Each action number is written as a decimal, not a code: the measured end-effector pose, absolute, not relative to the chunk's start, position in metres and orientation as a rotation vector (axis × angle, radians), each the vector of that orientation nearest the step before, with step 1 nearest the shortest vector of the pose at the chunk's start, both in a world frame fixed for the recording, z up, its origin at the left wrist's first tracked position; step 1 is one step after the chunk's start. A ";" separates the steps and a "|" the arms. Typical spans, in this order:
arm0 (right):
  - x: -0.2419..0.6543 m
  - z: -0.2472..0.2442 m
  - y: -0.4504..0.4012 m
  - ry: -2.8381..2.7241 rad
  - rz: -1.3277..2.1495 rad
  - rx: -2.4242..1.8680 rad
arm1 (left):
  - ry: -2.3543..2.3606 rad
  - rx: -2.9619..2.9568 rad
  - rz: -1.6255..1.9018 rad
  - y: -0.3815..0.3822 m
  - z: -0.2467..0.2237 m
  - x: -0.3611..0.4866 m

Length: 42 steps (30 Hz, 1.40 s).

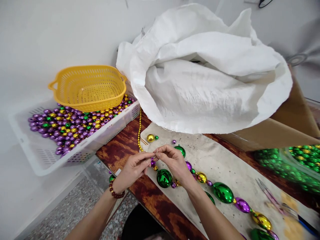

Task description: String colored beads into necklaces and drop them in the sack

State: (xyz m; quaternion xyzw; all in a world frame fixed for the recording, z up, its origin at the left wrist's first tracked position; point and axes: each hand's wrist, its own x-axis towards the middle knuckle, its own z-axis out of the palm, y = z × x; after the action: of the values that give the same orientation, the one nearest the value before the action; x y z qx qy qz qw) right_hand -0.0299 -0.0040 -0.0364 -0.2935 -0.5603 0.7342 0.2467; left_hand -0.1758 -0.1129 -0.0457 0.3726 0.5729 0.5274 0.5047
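Observation:
My left hand [136, 169], with a dark red bead bracelet [115, 189] on its wrist, is closed in a pinch over the table's near edge. Its fingertips meet those of my right hand [172, 161], which also pinches. Between them is a thin string, mostly hidden. Small gold beads [139, 133] hang down from the white bag to the fingers. Just below the hands lies a large green ball [164, 178] with small purple and gold beads. A strand with a green ball [223, 192], a purple ball [242, 205] and a gold ball [261, 220] runs to the lower right.
A white crate [122, 122] of purple, gold and green beads stands left, a yellow basket [91, 88] on it. Behind the cloth [215, 160] is a big white bag [207, 96]. At right are scissors [271, 198], a cardboard box [292, 120] and bagged green beads [282, 166].

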 end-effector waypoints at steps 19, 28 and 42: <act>0.007 -0.012 0.024 -2.419 0.804 -1.322 | 1.863 1.812 0.872 -0.105 -0.038 -0.204; -0.022 -0.025 0.005 -2.868 0.505 -0.756 | 1.797 2.084 0.576 -0.093 -0.021 -0.195; 0.026 -0.049 0.012 -2.315 1.006 -1.136 | 1.969 2.149 0.398 -0.021 -0.051 -0.232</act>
State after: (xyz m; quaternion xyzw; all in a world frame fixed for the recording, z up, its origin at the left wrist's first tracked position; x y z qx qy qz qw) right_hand 0.0264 0.0120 -0.0487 -0.4034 -0.8217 0.3572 0.1858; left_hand -0.2318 -0.0211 -0.0514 0.7269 0.6660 0.1345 0.0996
